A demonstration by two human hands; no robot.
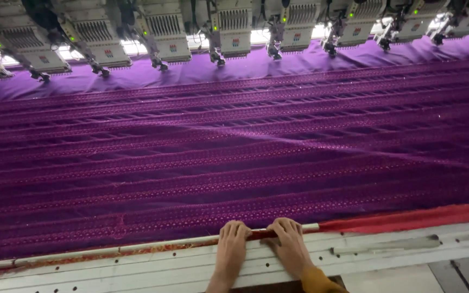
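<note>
Workshop floor with a long embroidery machine, seen from above the near rail. Purple cloth [234, 163]: one wide sheet stretched flat across the whole bed, covered in rows of stitched bands with small glinting dots; held taut, most likely so the needles meet an even surface. Row of sewing heads [229, 32]: white boxes ranged along the far edge, each with a needle foot over the cloth and small green lights lit. White frame rail [137, 266]: painted, worn, dotted with holes, running along the near edge where the cloth ends. Red strip [408, 218]: a band of red fabric at the cloth's near edge, lying along the rail to the right of the hands. Left hand [231, 247] and right hand [290, 244]: side by side, a small gap between, palms down on the rail, fingers curled over the cloth's clamped edge as if pressing it into place. Mustard cuff [316, 281]: on the right wrist.
</note>
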